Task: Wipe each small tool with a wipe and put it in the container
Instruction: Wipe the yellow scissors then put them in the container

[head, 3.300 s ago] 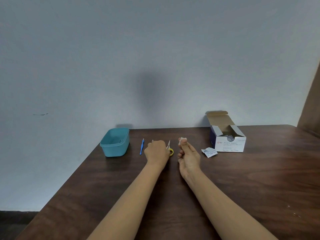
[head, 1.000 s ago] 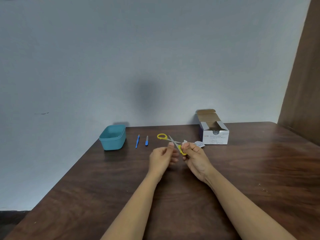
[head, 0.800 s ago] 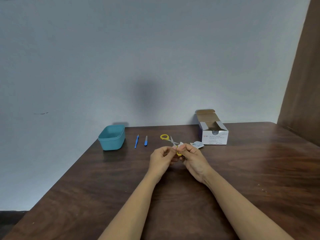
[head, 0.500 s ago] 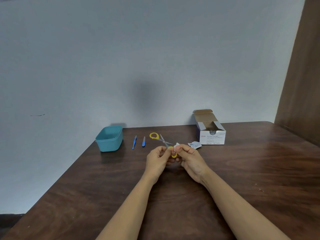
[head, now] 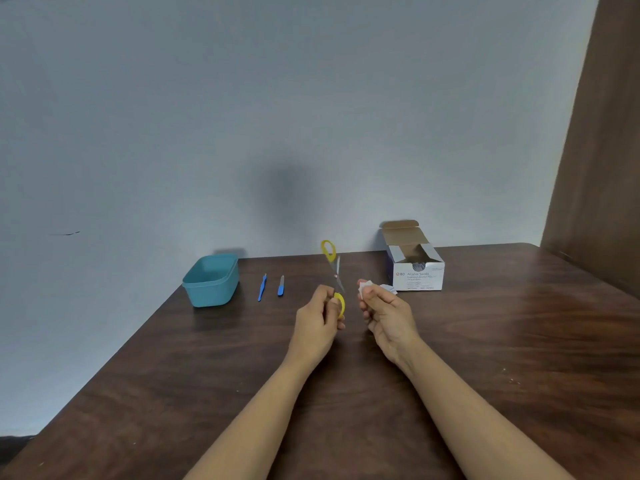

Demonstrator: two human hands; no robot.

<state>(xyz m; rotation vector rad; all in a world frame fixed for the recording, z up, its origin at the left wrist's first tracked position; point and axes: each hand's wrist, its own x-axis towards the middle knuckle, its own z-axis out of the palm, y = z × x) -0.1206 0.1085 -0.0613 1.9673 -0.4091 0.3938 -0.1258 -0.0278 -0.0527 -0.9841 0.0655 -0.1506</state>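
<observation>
Far left, teal container (head: 212, 289); open swab box (head: 419, 277), contents indistinct.

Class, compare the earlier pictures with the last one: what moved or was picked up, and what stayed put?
The left hand picked the scissors up off the table and now holds them upright by one yellow loop. The right hand, pinching the wipe, has drawn away from them. The container, two blue tools and swab box stayed put.
</observation>
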